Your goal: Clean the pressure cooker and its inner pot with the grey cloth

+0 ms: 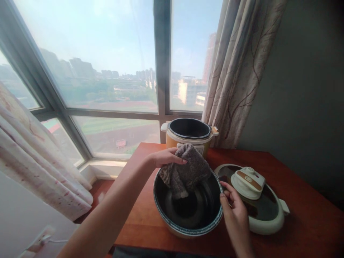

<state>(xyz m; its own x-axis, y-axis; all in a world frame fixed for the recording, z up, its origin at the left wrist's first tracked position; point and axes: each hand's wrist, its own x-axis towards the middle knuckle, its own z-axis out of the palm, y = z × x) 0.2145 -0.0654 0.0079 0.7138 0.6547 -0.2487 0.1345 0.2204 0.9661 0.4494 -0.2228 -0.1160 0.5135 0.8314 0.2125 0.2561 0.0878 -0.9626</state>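
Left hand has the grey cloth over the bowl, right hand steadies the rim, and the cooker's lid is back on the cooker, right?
Not quite: the lid lies on the table right of the bowl, and the cooker stands open. The head view shows it. Left hand does hold the cloth; right hand steadies the rim.

A reddish-brown wooden table [301,222] stands against the window wall, its surface glossy and catching some light. Three things rest directly on it. At the far edge, close to the window frame, sits an orange-and-cream cooker base [189,136] — open at the top, its dark inner well showing. Nearer, toward the front, stands a wide dark bowl-shaped pot [188,211] with a pale patterned rim. Just beside it on the right lies a cream-rimmed lid [264,211] with a dark glass centre and a white knob — its edge appears to touch the pot.
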